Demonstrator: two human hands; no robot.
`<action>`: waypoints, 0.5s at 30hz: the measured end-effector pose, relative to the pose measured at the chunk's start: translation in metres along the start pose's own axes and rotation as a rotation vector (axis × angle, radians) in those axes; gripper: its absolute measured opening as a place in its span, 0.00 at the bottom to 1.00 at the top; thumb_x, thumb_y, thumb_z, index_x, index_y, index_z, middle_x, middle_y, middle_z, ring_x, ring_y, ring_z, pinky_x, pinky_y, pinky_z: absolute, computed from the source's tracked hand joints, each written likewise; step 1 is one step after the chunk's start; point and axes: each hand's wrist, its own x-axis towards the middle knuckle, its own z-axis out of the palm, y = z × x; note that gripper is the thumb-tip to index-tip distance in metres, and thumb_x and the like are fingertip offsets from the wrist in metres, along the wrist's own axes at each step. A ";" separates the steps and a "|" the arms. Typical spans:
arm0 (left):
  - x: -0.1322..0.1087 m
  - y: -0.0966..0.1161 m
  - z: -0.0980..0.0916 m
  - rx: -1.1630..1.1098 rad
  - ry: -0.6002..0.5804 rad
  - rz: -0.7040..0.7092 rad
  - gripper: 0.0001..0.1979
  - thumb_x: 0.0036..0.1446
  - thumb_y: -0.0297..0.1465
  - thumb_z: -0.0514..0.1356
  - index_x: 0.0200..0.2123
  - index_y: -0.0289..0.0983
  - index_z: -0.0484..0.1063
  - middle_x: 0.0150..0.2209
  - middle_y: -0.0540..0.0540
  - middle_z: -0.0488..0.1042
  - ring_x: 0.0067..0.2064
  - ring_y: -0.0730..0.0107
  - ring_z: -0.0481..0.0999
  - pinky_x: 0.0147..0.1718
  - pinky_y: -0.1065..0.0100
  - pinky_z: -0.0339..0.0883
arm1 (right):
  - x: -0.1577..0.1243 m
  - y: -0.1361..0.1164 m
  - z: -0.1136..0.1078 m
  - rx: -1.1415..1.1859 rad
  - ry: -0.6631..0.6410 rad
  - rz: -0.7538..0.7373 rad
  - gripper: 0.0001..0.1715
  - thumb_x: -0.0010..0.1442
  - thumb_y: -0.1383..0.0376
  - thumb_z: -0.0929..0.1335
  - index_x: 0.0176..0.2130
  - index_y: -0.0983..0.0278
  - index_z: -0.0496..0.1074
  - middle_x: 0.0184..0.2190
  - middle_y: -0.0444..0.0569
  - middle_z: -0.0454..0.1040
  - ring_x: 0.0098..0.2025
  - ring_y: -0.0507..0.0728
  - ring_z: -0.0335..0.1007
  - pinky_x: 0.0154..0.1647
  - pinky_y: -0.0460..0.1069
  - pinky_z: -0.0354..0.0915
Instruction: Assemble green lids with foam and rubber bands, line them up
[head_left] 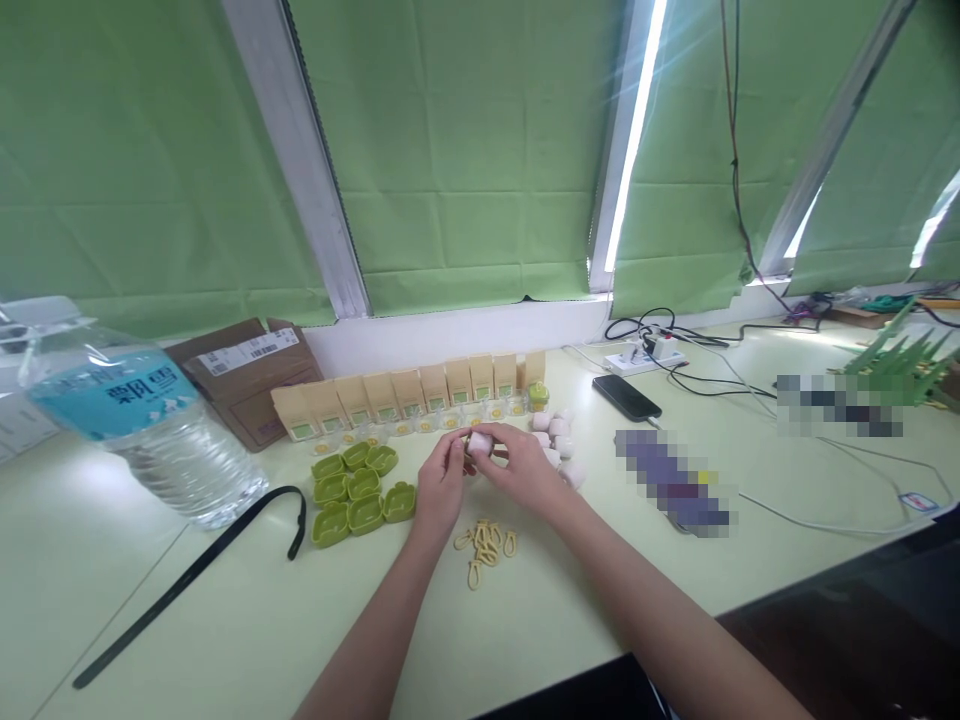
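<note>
My left hand (441, 480) and my right hand (525, 468) meet above the middle of the table, fingers closed around a small pale pink rounded piece (480, 445). The fingers cover part of it. Just beyond my right hand sits a group of similar pale pink pieces (561, 428). Left of my left hand lie several green hollow shells (366, 512), open side up. Below my hands is a small pile of yellow loops (487, 545). Behind them stands a row of cards (409, 395) with small clear parts at their feet, and one green assembled piece (538, 396) at the right end.
A large water bottle (172, 440) and a cardboard box (255, 385) stand at the left, near a black strap (195, 575). To the right are a phone (627, 398), a power strip (645, 357) with cables and a blurred purple object (671, 480). A dark edge (585, 695) borders the front.
</note>
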 end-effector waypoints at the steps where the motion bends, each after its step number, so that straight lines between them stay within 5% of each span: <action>1: 0.000 0.000 0.000 -0.002 0.000 0.001 0.18 0.62 0.44 0.54 0.46 0.39 0.75 0.40 0.45 0.77 0.34 0.67 0.73 0.35 0.67 0.68 | 0.000 0.000 0.000 0.001 -0.001 0.002 0.19 0.61 0.67 0.66 0.52 0.58 0.72 0.49 0.49 0.77 0.50 0.58 0.72 0.51 0.54 0.70; 15: 0.001 -0.001 -0.001 -0.007 -0.024 -0.014 0.18 0.63 0.45 0.53 0.43 0.39 0.73 0.40 0.45 0.77 0.37 0.64 0.74 0.34 0.67 0.69 | -0.001 -0.007 -0.005 -0.003 -0.059 -0.032 0.19 0.61 0.67 0.66 0.52 0.59 0.72 0.48 0.49 0.76 0.50 0.58 0.72 0.51 0.54 0.70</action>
